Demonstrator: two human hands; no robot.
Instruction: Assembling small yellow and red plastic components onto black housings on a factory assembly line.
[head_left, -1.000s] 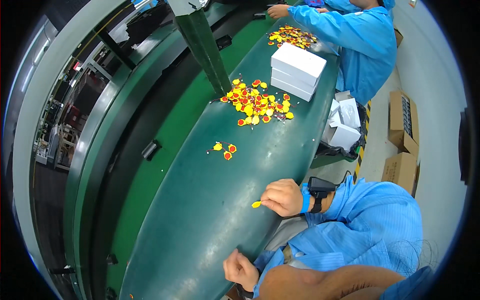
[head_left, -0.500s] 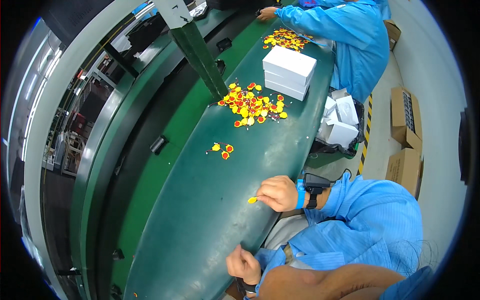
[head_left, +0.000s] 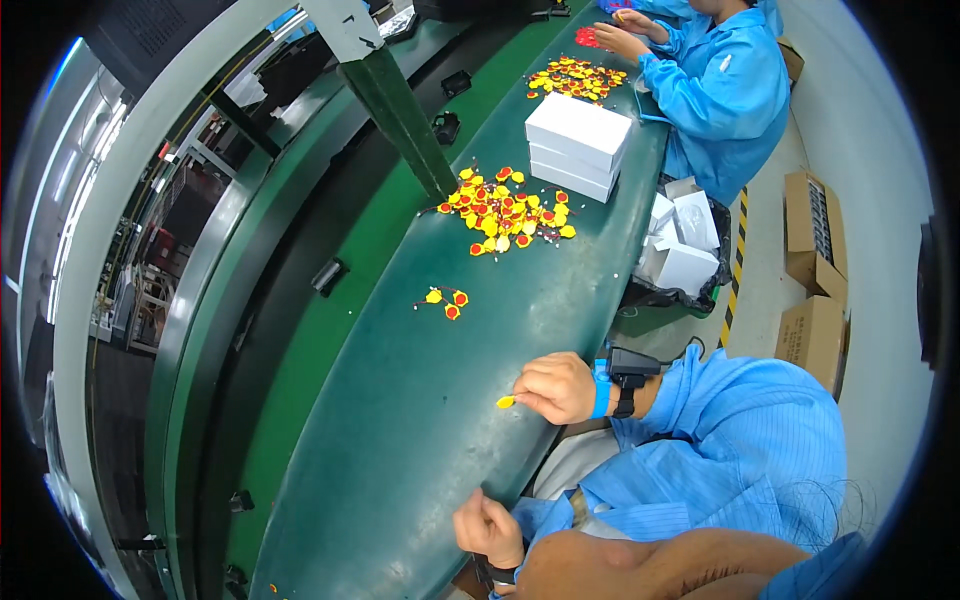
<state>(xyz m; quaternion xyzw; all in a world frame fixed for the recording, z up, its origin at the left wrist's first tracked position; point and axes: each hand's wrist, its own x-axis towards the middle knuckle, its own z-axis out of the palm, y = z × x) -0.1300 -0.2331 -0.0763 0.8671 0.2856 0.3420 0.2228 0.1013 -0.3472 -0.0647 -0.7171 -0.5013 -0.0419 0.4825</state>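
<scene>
Away from hands [head_left: 556, 388], white cartons [head_left: 690, 270] in bin [head_left: 648, 320]

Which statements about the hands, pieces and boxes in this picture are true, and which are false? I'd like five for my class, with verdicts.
1. The right hand holds a yellow piece. True.
2. The left hand grips the stacked white boxes. False: it is at the near edge of the green table, well apart from them.
3. A small group of yellow-and-red pieces lies apart from the larger heap beside the stacked white boxes. True.
4. The stacked white boxes stand inside the bin. False: they stand on the green table; other, open white boxes are in the bin.
5. The right hand's wrist is bare. False: a blue band and a black device are worn there.
</scene>
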